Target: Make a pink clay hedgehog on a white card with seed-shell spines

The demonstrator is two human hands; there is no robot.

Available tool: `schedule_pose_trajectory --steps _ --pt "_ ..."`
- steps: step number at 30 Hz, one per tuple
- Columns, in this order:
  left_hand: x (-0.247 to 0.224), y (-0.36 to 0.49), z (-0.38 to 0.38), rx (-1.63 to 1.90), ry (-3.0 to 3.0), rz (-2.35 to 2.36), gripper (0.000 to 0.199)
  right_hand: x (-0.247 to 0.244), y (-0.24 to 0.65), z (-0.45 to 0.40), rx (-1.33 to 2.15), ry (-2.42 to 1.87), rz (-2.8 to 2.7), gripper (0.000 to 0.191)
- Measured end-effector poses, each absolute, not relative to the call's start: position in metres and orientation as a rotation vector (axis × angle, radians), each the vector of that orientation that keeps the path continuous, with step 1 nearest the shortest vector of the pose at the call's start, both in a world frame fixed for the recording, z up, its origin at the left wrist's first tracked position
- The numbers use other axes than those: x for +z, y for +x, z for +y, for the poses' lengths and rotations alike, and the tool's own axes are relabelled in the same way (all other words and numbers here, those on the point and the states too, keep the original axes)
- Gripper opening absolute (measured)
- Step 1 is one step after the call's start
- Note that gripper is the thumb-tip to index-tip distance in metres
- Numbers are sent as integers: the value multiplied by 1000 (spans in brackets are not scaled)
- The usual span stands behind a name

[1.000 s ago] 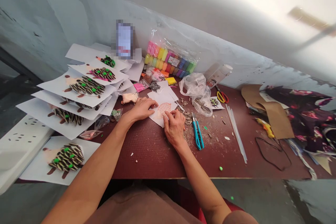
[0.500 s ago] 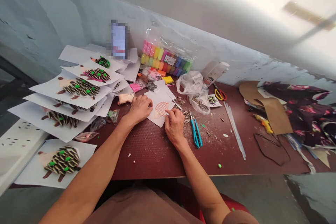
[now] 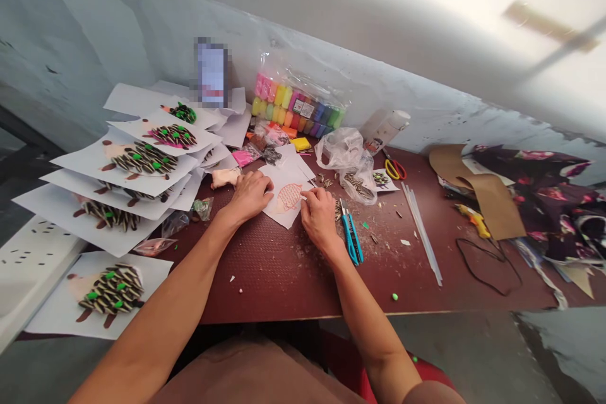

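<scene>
My left hand [image 3: 250, 196] lies flat with its fingertips on the left part of a white paper sheet [image 3: 283, 208], pressing it to the table. A pink-orange drawn hedgehog shape [image 3: 288, 197] sits on that sheet. My right hand [image 3: 320, 218] is curled beside the drawing, its fingertips at the sheet's right side; whether they pinch something small is hidden. Just right of this hand lies a blue craft knife [image 3: 351, 238], and a scatter of sunflower seed shells [image 3: 338, 209] lies beyond it. A small pink clay piece [image 3: 224, 178] lies left of my left hand.
Paper cards with seed-covered hedgehogs [image 3: 142, 160] overlap at the left. Behind stand a bag of coloured clay [image 3: 296, 105] and a plastic bag [image 3: 345, 158]. Scissors [image 3: 395, 169], glue sticks [image 3: 421, 233] and a yellow glue gun [image 3: 473, 221] lie right.
My right hand has shifted slightly up the table, its fingertips closer to the drawing. My left hand stays on the sheet. The whole view has drifted slightly left.
</scene>
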State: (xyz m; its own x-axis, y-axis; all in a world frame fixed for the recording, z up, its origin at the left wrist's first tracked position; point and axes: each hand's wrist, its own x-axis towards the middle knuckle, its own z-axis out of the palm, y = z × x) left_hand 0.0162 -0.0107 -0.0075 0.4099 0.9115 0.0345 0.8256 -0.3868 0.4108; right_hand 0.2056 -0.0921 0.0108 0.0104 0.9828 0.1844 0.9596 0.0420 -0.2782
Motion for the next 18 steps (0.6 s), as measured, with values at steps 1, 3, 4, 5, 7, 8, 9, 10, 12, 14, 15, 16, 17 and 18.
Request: schedule_pose_trajectory --steps 1,3,4,5,7,8,9,10,12,14,15,16,17,18 --pt "-7 16 -10 369 2341 1496 17 15 206 -88 127 -1986 -2047 30" --pt "-8 15 -10 376 2344 1486 17 23 203 -78 162 -2000 -2144 34" --pt "-8 14 -9 379 2347 1482 17 26 201 -72 156 -2001 -2194 37" --pt "-9 14 -9 382 2350 1478 17 29 199 -67 134 -2015 -2229 41" --pt "-10 13 -7 389 2357 1470 18 34 193 -58 114 -2065 -2311 44" --pt "-10 12 -7 393 2358 1464 18 35 191 -55 110 -2097 -2352 43" --pt "-10 12 -6 396 2358 1459 19 36 189 -53 98 -2135 -2378 41" --pt "-11 12 -6 400 2358 1455 20 36 188 -51 87 -2168 -2397 39" --pt "-11 12 -6 413 2355 1453 22 35 189 -50 66 -2216 -2399 36" --pt "-11 13 -7 426 2356 1463 25 33 191 -50 53 -2223 -2371 36" --pt "-11 13 -7 428 2358 1469 26 32 193 -49 47 -2204 -2358 37" --pt "-11 13 -7 426 2361 1473 26 31 194 -47 44 -2170 -2359 38" --pt "-11 14 -7 422 2363 1475 26 30 195 -44 43 -2125 -2376 40" --pt "-11 14 -7 417 2363 1475 26 30 195 -41 53 -2075 -2411 42"
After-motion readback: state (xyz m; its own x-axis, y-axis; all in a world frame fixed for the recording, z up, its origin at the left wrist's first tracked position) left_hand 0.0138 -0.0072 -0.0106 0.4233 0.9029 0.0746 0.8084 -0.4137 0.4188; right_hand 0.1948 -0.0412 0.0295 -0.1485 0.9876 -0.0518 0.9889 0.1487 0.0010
